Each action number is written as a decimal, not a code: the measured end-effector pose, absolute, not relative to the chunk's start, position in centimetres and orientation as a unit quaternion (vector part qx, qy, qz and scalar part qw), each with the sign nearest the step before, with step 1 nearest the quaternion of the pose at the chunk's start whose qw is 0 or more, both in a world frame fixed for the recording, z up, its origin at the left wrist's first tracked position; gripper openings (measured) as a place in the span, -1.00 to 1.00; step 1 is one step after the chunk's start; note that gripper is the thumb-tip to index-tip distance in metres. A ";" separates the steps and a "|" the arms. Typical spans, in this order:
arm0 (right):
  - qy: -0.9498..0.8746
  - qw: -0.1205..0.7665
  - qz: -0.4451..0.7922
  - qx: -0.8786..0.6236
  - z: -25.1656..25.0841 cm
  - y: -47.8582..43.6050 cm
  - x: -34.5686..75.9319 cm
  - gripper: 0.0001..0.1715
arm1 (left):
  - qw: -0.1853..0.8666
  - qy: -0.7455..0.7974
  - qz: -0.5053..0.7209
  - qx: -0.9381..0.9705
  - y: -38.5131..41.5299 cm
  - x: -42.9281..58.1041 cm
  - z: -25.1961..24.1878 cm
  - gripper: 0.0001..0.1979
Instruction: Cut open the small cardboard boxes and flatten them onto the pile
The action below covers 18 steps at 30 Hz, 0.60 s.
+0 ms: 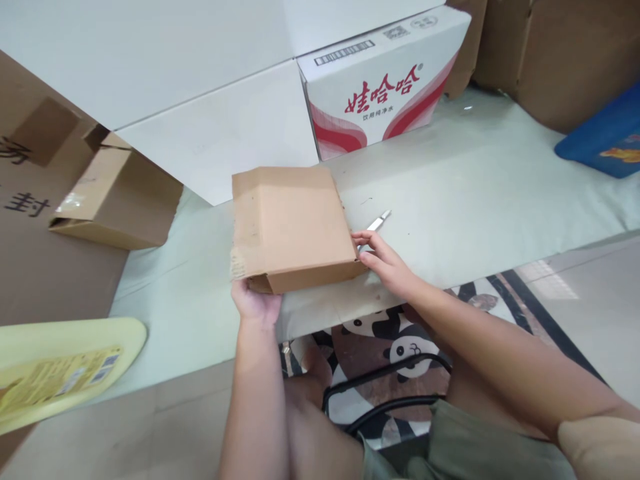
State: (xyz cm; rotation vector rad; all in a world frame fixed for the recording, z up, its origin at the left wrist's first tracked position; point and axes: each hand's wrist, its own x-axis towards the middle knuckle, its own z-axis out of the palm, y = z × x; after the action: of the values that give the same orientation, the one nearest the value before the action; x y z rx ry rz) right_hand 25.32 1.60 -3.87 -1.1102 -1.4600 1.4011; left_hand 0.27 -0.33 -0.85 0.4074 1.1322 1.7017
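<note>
At the frame's centre, my left grip [256, 302] grasps the cardboard box [303, 220] at its lower-left corner and my right grip [381, 261] its lower-right, apparently to steady it; a knife [379, 221] lies handy beside it.

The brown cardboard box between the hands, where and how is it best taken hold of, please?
The brown cardboard box is probably best held at both near corners, from the near side: right hand at the right corner, left hand under the left. Its broad, flat top offers little to pinch; the ragged left edge looks weak.
</note>
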 end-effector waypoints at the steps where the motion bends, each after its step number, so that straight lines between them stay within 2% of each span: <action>1: -0.579 0.406 0.554 -0.439 -3.9 1.6 25.3 -0.42 | 0.505 0.468 0.704 0.173 -0.3 0.3 -0.9 -0.64; 11: -0.587 0.386 0.585 -0.405 -3.4 1.5 25.0 -0.60 | 0.499 0.481 0.706 0.149 -0.4 0.6 -1.1 -0.66; 18: -0.594 0.375 0.585 -0.406 -3.0 1.6 25.1 -0.63 | 0.493 0.485 0.708 0.143 -0.3 0.9 -1.1 -0.64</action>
State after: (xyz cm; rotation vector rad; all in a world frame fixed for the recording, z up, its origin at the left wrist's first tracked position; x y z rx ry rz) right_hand 25.12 1.56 -2.98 -1.0381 -1.5213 1.4964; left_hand 0.88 -0.31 -1.12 0.3480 1.1757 1.7182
